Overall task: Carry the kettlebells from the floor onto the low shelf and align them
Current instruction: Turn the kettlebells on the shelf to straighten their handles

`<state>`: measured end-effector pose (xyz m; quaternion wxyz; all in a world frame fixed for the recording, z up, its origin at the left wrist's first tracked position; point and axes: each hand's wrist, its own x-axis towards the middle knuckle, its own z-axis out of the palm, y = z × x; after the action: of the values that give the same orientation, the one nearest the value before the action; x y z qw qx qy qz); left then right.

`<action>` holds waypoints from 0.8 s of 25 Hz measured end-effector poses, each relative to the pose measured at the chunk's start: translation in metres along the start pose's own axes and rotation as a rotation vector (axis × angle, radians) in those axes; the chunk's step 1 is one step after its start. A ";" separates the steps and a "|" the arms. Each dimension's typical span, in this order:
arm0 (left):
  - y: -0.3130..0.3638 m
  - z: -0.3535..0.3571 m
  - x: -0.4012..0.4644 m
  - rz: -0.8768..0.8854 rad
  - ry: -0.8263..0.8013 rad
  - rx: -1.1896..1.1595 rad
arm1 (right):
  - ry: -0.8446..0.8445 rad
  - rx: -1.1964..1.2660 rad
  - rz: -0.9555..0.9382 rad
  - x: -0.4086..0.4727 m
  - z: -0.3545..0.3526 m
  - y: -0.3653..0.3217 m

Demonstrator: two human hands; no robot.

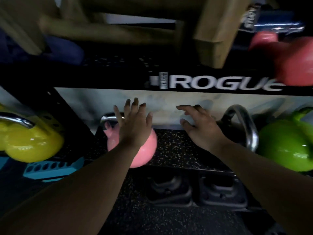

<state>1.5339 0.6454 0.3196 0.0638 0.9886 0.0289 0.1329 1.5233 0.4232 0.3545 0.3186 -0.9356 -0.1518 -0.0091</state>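
A pink kettlebell (145, 150) with a steel handle stands on the low speckled shelf (176, 146). My left hand (133, 122) hovers over it with fingers spread, holding nothing. My right hand (199, 126) is open above the bare middle of the shelf, fingers apart. To its right stands a green kettlebell (284, 146) with a steel handle beside it. A yellow kettlebell (32, 143) sits at the far left, beyond the rack's upright.
The rack's upper shelf beam (220, 83) reads ROGUE and carries a pink kettlebell (294, 61) and wooden boxes (218, 31). Below the low shelf, two dark metal feet (171, 189) rest on the speckled floor. A teal perforated bar (50, 168) lies at lower left.
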 end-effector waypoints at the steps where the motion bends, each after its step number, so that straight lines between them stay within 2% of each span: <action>1: -0.021 -0.004 0.001 -0.022 -0.025 -0.011 | -0.012 0.028 0.027 0.009 0.017 -0.017; 4: -0.084 -0.014 -0.002 -0.048 -0.069 -0.182 | -0.010 0.138 0.151 0.042 0.073 -0.077; 7: -0.123 -0.016 -0.011 -0.135 -0.144 -0.557 | -0.037 0.187 0.207 0.067 0.114 -0.118; 10: -0.128 -0.008 -0.023 -0.367 -0.189 -0.899 | -0.067 0.145 0.199 0.071 0.123 -0.125; 13: -0.107 -0.003 -0.033 -0.547 -0.240 -0.992 | -0.021 0.224 0.278 0.069 0.122 -0.122; 15: -0.111 -0.001 -0.014 -0.540 -0.241 -1.050 | 0.080 0.235 0.339 0.066 0.132 -0.130; 17: -0.126 0.000 0.010 -0.434 -0.285 -1.153 | 0.165 0.263 0.374 0.053 0.146 -0.136; 20: -0.128 0.004 0.015 -0.367 -0.263 -1.191 | 0.092 0.530 0.390 0.039 0.149 -0.135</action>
<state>1.5441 0.7730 0.3021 0.6274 0.7707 0.1110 -0.0092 1.5094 0.6252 0.3203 0.5532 -0.8302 0.0476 0.0497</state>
